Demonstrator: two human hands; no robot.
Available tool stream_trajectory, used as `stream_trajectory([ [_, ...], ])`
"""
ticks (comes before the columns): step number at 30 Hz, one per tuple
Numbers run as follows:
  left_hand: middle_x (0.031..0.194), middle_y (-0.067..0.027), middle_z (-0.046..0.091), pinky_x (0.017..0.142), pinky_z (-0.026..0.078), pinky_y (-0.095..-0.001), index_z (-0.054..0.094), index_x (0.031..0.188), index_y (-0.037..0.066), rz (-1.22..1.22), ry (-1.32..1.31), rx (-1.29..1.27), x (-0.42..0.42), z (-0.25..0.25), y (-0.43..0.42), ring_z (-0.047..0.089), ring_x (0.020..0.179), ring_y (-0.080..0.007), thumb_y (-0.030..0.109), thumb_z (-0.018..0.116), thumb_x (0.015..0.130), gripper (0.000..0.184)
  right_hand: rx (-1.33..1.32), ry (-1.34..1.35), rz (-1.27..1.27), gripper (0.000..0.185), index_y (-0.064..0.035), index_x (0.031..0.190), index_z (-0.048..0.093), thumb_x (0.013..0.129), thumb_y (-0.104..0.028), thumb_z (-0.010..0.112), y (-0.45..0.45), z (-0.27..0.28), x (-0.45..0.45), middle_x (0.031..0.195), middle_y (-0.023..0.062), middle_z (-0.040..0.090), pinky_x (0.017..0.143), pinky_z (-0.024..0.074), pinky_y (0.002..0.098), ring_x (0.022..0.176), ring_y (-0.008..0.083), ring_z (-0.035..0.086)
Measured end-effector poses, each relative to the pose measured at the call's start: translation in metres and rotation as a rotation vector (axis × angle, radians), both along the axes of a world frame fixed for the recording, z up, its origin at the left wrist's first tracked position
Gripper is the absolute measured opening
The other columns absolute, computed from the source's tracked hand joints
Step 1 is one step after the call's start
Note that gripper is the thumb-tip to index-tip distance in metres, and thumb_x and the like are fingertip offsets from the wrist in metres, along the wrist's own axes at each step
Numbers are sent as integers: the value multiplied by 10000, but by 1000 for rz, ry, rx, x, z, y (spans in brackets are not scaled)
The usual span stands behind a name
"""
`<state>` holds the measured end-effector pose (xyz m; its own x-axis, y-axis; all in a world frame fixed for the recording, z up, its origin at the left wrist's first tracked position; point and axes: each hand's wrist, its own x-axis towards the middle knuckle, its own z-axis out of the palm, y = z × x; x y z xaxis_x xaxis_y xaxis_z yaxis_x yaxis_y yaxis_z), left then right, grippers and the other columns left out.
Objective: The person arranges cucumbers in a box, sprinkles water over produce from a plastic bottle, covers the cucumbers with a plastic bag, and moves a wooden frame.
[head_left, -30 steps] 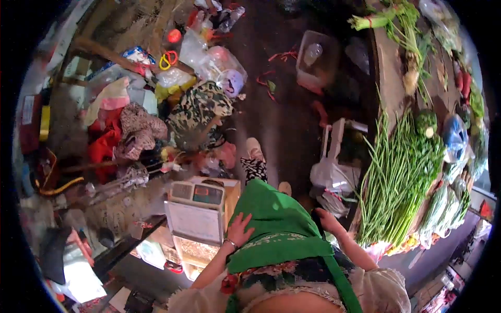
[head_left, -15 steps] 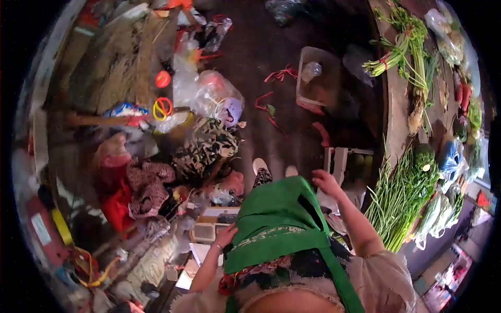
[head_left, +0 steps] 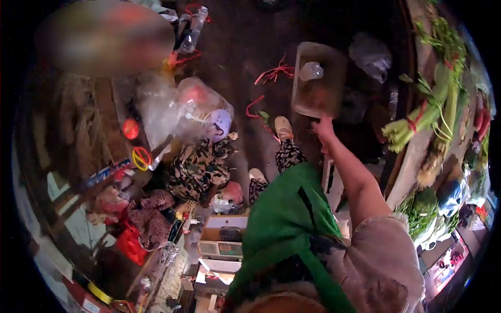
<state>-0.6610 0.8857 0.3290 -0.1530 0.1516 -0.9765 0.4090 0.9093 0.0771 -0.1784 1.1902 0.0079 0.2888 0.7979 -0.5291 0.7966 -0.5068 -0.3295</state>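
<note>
My right hand [head_left: 324, 130] reaches forward to the near edge of a translucent plastic tub [head_left: 319, 99] on the floor. Its fingers are bent near the rim; whether they grip it is unclear. Inside the tub lies a clear rounded plastic item [head_left: 311, 71]. My left hand is out of sight. A green apron [head_left: 292, 208] covers my front, with my shoes [head_left: 283, 128] below it on the dark floor. Red strips [head_left: 276, 72] lie left of the tub.
On the right, a wooden board [head_left: 411, 177] bears celery [head_left: 417, 125] and other greens. A camouflage cloth [head_left: 199, 167], plastic bags, a purple round item [head_left: 221, 124] and a red cloth [head_left: 130, 244] are at the left. A box [head_left: 222, 249] stands near the apron.
My right hand has gone from beside the apron forward to the tub. My left hand has left the view. My feet have stepped, and the view has shifted.
</note>
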Motion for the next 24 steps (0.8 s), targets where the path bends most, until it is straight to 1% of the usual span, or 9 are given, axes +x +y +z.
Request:
stream_trajectory([
  [2, 1370, -198, 496, 1053, 362, -368, 417, 1407, 43, 24, 43, -28, 19, -1, 22, 476, 1260, -312, 316, 635, 878, 634, 26, -76, -26, 742, -105, 1422, 336, 779, -235, 683, 57, -34, 19, 1391, 254, 393, 1025, 400, 481, 1218, 436, 443],
  [4, 1373, -201, 491, 1055, 360, -372, 413, 1409, 42, 41, 79, -65, 34, 1, 37, 471, 1264, -317, 311, 641, 872, 642, 36, -116, -145, 763, -133, 1437, 325, 778, -285, 677, 114, -45, 30, 1425, 218, 380, 1039, 386, 490, 1267, 421, 411],
  [6, 1377, -203, 486, 1058, 357, -377, 408, 1411, 42, 45, 112, -96, 43, 1, 53, 466, 1267, -321, 305, 647, 866, 651, 64, -124, -194, 774, -145, 1445, 319, 778, -312, 675, 159, -61, 45, 1437, 202, 371, 1044, 380, 494, 1291, 411, 394],
  [8, 1380, -205, 481, 1060, 354, -381, 404, 1413, 41, 50, 141, -125, 50, 0, 65, 461, 1270, -326, 299, 654, 860, 659, -48, -196, -123, 759, -136, 1483, 243, 863, -404, 588, 191, -89, 65, 1448, 228, 360, 1025, 376, 520, 1292, 382, 398],
  [10, 1383, -208, 476, 1062, 351, -385, 399, 1415, 41, 53, 168, -151, 55, -1, 75, 456, 1273, -331, 294, 660, 854, 668, -117, -225, -87, 757, -132, 1502, 205, 906, -450, 545, 210, -96, 75, 1454, 240, 355, 1016, 374, 533, 1292, 367, 400],
  [11, 1385, -209, 473, 1063, 350, -387, 397, 1416, 41, 54, 181, -161, 56, -2, 78, 453, 1275, -333, 291, 664, 851, 673, -137, -128, -146, 758, -168, 1482, 256, 847, -385, 610, 221, -93, 80, 1472, 214, 326, 1040, 366, 503, 1315, 373, 376],
  [13, 1388, -211, 468, 1066, 347, -391, 393, 1418, 40, 44, 196, -177, 57, -7, 87, 448, 1278, -338, 285, 670, 845, 682, -162, -67, -174, 712, -158, 1428, 295, 831, -364, 622, 227, -102, 86, 1418, 207, 356, 1017, 379, 494, 1275, 369, 399],
  [19, 1398, -218, 452, 1072, 338, -404, 379, 1424, 39, 2, 213, -179, 52, -10, 105, 433, 1288, -352, 269, 690, 828, 711, -118, -54, -156, 575, -128, 1268, 409, 780, -304, 658, 208, -125, 72, 1255, 185, 444, 950, 416, 465, 1154, 355, 467],
  [24, 1406, -224, 439, 1078, 331, -415, 368, 1429, 38, -61, 193, -91, 40, -11, 119, 420, 1296, -364, 255, 706, 813, 736, 32, -42, -218, 462, -103, 1134, 504, 738, -254, 687, 167, -98, 31, 1120, 166, 518, 894, 447, 441, 1054, 343, 525],
])
